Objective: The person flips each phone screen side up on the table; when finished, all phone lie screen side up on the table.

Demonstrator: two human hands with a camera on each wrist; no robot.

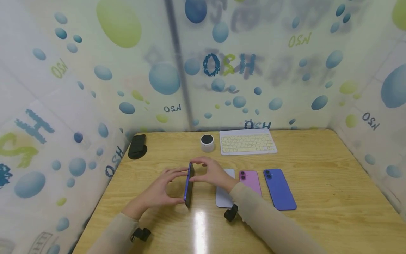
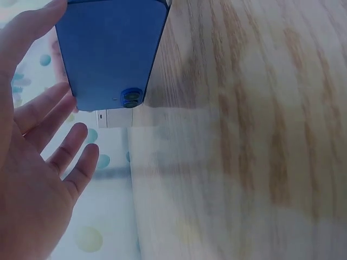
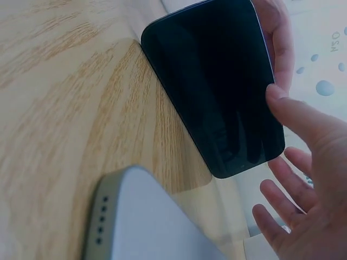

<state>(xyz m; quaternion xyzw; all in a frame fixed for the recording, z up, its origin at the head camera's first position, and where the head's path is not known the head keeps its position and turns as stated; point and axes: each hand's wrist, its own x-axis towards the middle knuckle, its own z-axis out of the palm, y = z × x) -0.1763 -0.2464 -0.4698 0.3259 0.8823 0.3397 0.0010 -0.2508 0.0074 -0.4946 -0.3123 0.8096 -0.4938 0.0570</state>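
Note:
A blue smartphone [image 1: 188,187] stands on its long edge on the wooden table, between both hands. My left hand [image 1: 156,192] holds it from the left, thumb at the near end and fingers toward the far end. From the right, my right hand [image 1: 213,173] grips its far part, the thumb on the upper edge and fingers around the far end. The blue back with two camera lenses [image 2: 131,97] faces left. Its dark screen [image 3: 217,92] faces right and looks black. A white phone [image 1: 223,197] lies just beneath my right wrist.
Right of the white phone lie a pink phone [image 1: 250,180] and another blue phone [image 1: 280,190], camera sides up. Behind are a white keyboard [image 1: 247,143] and a small white cylinder with a dark top [image 1: 207,144]. A black device [image 1: 137,145] sits at the back left. Patterned curtains [image 1: 158,116] enclose the table.

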